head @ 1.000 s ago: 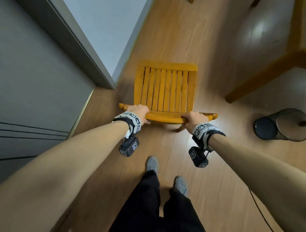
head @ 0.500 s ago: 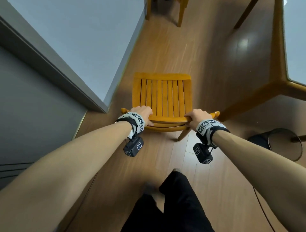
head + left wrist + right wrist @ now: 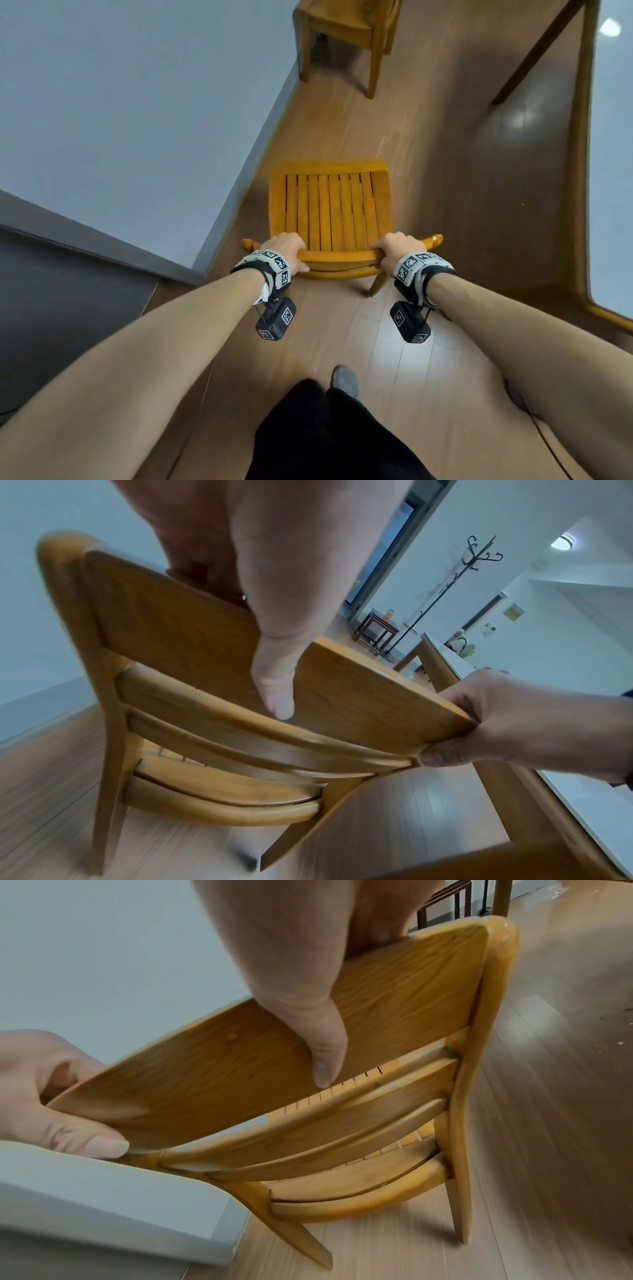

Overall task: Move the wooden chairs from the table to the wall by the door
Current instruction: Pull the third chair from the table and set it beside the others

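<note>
A wooden chair [image 3: 329, 209] with a slatted seat stands ahead of me on the wood floor, close to the grey wall [image 3: 137, 120] on the left. My left hand [image 3: 289, 250] grips the left part of its top back rail, thumb [image 3: 277, 693] on the rear face. My right hand [image 3: 394, 251] grips the right part of the rail, thumb [image 3: 325, 1053] pressed on the rear face. The chair [image 3: 212, 691] looks tilted, and its legs [image 3: 459, 1191] are blurred. A second wooden chair [image 3: 342, 37] stands farther along the same wall.
The wooden table [image 3: 582, 171] with a pale top runs along the right. A darker door panel [image 3: 61, 308] and its frame lie at the left. My legs and a grey shoe [image 3: 344, 380] are right behind the chair. A coat stand [image 3: 445, 588] and small side table [image 3: 377, 628] stand far off.
The chair, held by both hands, has moved forward along the wall past the door frame. The second chair has come into view ahead; the black bin at the right has dropped out of sight.
</note>
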`<action>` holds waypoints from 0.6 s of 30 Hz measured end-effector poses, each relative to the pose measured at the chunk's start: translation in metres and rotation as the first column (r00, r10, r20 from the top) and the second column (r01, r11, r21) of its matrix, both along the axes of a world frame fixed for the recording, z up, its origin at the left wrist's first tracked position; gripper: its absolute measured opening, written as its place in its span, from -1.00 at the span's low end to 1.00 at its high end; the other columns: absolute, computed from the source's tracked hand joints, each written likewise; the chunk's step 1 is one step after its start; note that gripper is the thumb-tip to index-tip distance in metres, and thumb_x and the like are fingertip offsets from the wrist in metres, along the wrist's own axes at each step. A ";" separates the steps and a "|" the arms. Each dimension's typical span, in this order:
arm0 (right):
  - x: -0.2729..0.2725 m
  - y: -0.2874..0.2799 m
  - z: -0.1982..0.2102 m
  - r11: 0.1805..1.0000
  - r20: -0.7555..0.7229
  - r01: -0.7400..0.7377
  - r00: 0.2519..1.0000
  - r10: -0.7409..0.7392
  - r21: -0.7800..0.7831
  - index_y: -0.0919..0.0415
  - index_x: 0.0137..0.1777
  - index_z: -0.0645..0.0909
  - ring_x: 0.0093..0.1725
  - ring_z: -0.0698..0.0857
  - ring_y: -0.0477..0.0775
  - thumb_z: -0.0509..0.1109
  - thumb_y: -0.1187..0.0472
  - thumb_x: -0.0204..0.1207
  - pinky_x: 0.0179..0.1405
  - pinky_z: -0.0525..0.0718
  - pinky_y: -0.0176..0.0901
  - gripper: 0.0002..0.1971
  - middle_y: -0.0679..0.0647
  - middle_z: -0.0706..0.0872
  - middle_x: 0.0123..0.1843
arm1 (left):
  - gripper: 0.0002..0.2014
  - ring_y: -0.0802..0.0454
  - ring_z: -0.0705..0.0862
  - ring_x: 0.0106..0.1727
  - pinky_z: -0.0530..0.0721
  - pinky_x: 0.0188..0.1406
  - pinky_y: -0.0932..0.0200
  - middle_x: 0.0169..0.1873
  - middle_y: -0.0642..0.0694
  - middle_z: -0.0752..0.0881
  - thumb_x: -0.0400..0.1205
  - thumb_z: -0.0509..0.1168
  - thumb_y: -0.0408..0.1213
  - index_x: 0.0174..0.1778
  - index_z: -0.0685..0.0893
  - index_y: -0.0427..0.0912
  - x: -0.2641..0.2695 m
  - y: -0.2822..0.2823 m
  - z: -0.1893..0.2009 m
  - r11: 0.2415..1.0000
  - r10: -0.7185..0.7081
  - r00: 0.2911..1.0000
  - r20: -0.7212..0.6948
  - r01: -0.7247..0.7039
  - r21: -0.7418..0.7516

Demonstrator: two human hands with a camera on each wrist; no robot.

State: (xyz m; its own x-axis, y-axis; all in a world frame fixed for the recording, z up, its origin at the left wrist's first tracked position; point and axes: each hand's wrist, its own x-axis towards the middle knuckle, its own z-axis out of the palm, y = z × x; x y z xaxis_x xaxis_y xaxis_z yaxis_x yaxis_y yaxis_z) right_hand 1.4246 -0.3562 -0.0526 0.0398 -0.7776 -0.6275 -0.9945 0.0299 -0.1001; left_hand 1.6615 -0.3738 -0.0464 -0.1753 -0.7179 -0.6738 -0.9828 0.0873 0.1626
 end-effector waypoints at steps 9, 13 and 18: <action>-0.050 -0.195 0.013 0.999 0.013 -0.028 1.000 0.028 0.020 -0.11 0.26 0.75 0.00 0.75 0.15 0.42 0.29 0.55 -0.09 0.79 0.02 -0.64 0.01 0.75 0.03 | -0.55 -0.09 0.68 -0.07 0.71 0.00 -0.03 -0.09 -0.04 0.69 0.61 0.46 0.05 0.34 0.69 -0.11 -0.045 -0.180 0.009 1.000 0.009 0.998 -0.061 -0.010 -0.016; -0.062 -0.284 0.024 0.998 0.027 -0.053 0.998 0.052 0.018 -0.10 0.31 0.74 0.01 0.76 0.15 0.50 0.19 0.56 0.02 0.81 0.06 -0.66 -0.01 0.74 0.05 | -0.58 -0.10 0.68 -0.05 0.73 0.13 -0.13 -0.12 -0.02 0.67 0.61 0.47 0.04 0.29 0.71 -0.12 -0.057 -0.262 0.015 0.998 0.053 0.996 -0.067 -0.055 -0.032; -0.079 -0.378 0.031 0.993 0.022 -0.115 0.993 0.114 0.021 -0.11 0.30 0.73 0.06 0.75 0.15 0.51 0.16 0.55 0.06 0.77 0.04 -0.67 -0.01 0.75 0.09 | -0.58 -0.17 0.73 0.05 0.72 0.18 -0.20 -0.14 -0.03 0.64 0.60 0.48 0.04 0.28 0.71 -0.14 -0.073 -0.346 0.020 0.995 0.094 0.994 -0.062 -0.095 -0.010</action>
State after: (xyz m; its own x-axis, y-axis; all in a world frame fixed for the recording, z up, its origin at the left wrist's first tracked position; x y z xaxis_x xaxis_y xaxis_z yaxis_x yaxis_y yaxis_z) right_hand 1.3461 -0.7346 -0.0213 0.1408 -0.7530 -0.6428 -0.9893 -0.0815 -0.1212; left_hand 1.5882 -0.7203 -0.0259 -0.1469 -0.7420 -0.6541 -0.9749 -0.0031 0.2225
